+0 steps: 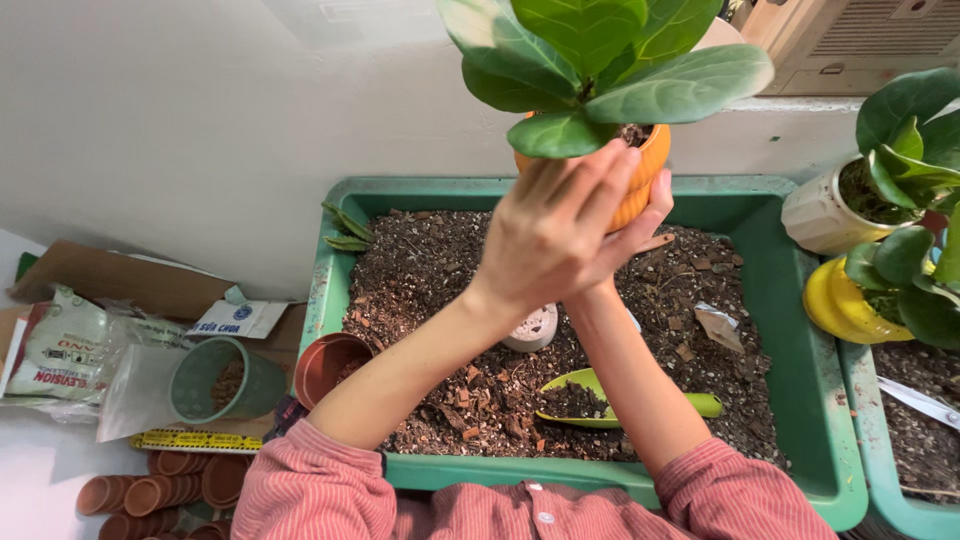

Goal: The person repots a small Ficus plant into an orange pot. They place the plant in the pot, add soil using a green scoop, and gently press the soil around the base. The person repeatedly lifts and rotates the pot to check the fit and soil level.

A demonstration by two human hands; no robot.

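Observation:
Both of my hands hold up a small orange pot [648, 165] with a broad-leaved green plant [600, 55] above a green tub of soil [770, 260]. My left hand [550, 235] wraps the near side of the pot with fingers spread over it. Most of my right hand [655, 205] is hidden behind the left; only its fingers show on the pot's right side. Below my arms, a green scoop [600, 400] with soil in it lies on the soil. A small white object [533, 330] sits beside it.
Right of the tub stand a white pot [820, 215] and a yellow pot [835, 300] with leafy plants. On the left are a grey-green pot [215, 380], a terracotta pot [325, 365], stacked small terracotta pots [150, 492], plastic bags and cardboard. A white wall rises behind.

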